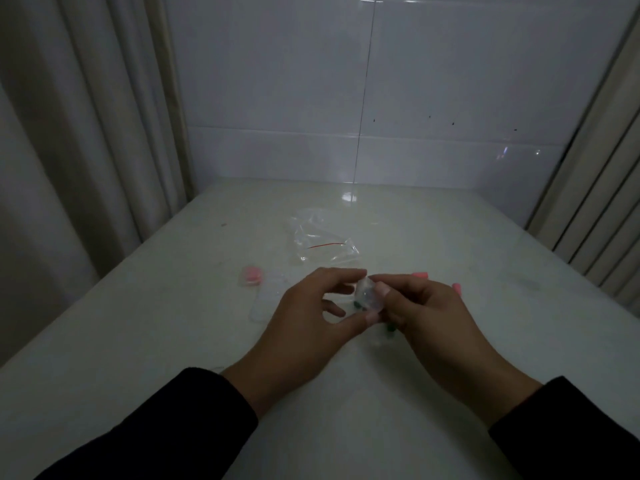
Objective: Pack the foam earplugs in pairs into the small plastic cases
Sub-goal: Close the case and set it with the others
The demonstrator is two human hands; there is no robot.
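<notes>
Both hands meet mid-table: left hand [311, 306] and right hand [426, 313] pinch small clear case [369, 297] between fingertips, green earplugs apparently inside. Pink-filled case [252, 276] left of left hand, judged done. Loose pink earplugs [420, 274] beyond right hand remain. Whether lid closed: unclear, dim, blurred.

— Left hand [304, 306]?
— Forearm in a dark sleeve, reaching in from lower left. Back of hand up, index finger and thumb extended toward the centre, pinching; remaining fingers loosely curled beneath.
— Right hand [426, 306]?
— Dark-sleeved forearm from lower right. Back of hand up, thumb and forefinger curled, pinching opposite the left. The fingertips of the two hands meet.
</notes>
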